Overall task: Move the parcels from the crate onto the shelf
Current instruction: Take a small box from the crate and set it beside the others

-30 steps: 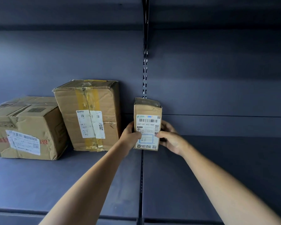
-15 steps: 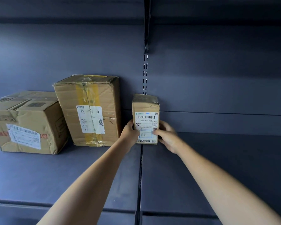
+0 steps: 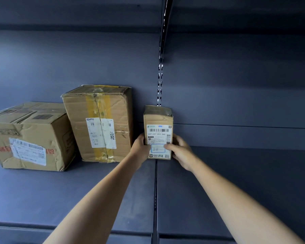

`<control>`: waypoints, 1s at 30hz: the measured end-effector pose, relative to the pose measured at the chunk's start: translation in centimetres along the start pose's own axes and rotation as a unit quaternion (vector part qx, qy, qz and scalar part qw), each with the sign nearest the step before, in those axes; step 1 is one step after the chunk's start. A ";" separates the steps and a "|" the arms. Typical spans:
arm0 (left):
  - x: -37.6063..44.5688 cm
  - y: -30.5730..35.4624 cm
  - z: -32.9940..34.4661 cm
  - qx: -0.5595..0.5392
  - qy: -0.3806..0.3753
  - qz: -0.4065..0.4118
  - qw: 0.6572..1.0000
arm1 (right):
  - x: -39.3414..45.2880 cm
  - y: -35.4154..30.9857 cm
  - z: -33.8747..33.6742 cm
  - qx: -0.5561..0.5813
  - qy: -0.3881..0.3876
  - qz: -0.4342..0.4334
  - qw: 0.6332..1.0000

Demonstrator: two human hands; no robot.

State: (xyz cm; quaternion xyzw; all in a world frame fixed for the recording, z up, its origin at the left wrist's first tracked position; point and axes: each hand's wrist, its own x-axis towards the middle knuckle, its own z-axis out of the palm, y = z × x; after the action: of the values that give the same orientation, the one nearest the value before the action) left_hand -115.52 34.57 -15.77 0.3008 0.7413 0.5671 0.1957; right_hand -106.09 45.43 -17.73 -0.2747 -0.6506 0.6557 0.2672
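Note:
A small upright cardboard parcel [image 3: 158,127] with a white barcode label stands on the dark shelf [image 3: 113,187], near the back wall at the seam between two shelf boards. My left hand [image 3: 139,149] grips its left side, thumb on the label. My right hand [image 3: 180,152] grips its right side, thumb across the lower label. A taller taped parcel [image 3: 102,120] stands just left of it. A wide, dented parcel [image 3: 30,136] sits at the far left. The crate is out of view.
The dark shelf board to the right of the small parcel [image 3: 245,182] holds nothing. A slotted metal upright [image 3: 160,80] runs up the back wall behind the small parcel. Another shelf hangs overhead [image 3: 77,13].
The small parcel has moved back toward the wall and now stands on the shelf, both hands still around it. The view has shifted slightly.

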 end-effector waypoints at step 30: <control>-13.8 -1.0 -7.3 -0.068 -0.114 -0.052 0.990 | -16.5 -2.6 3.1 -0.084 0.141 0.033 0.986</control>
State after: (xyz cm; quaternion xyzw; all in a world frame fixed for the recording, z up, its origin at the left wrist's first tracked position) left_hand -110.07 19.93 -15.37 0.3108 0.6882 0.5673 0.3284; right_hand -96.60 31.58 -14.93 -0.4071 -0.6499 0.5617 0.3105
